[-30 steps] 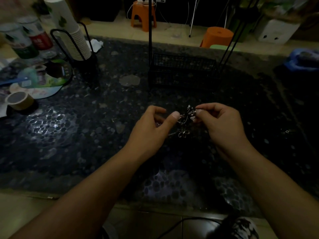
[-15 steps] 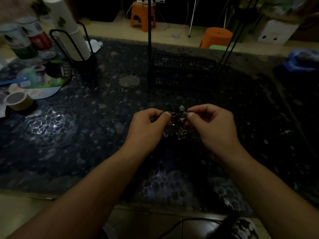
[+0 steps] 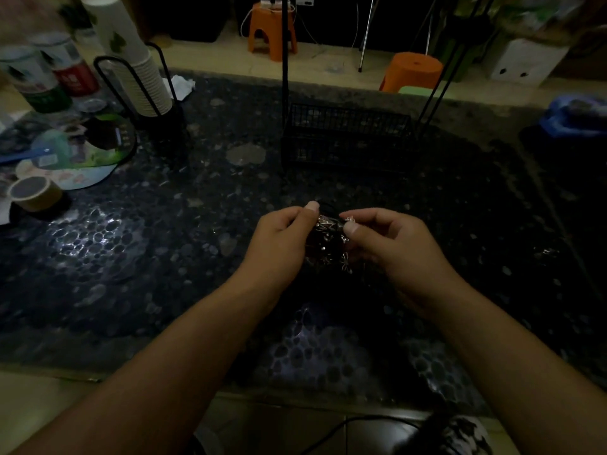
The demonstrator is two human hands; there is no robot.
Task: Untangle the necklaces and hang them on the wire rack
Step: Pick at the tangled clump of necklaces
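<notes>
A tangled clump of necklaces (image 3: pixel 328 239), dark cords with small silvery charms, hangs between both hands just above the dark pebble-patterned table (image 3: pixel 131 257). My left hand (image 3: pixel 279 244) pinches the clump's left side with thumb and fingers curled. On the right side my right hand (image 3: pixel 391 244) pinches it near a shiny charm. The black wire rack (image 3: pixel 345 139) stands behind the hands, with a mesh basket at its base and thin upright rods rising out of view.
A stack of paper cups (image 3: pixel 138 73) in a wire holder stands at the back left. Cans (image 3: pixel 49 77), a round fan (image 3: pixel 75 156) and a tape roll (image 3: pixel 33 192) lie at the far left. Orange stools (image 3: pixel 410 72) sit on the floor beyond the table.
Both hands have come closer together and bunched the necklaces into a tighter clump between the fingertips. The clump has dropped slightly towards the table.
</notes>
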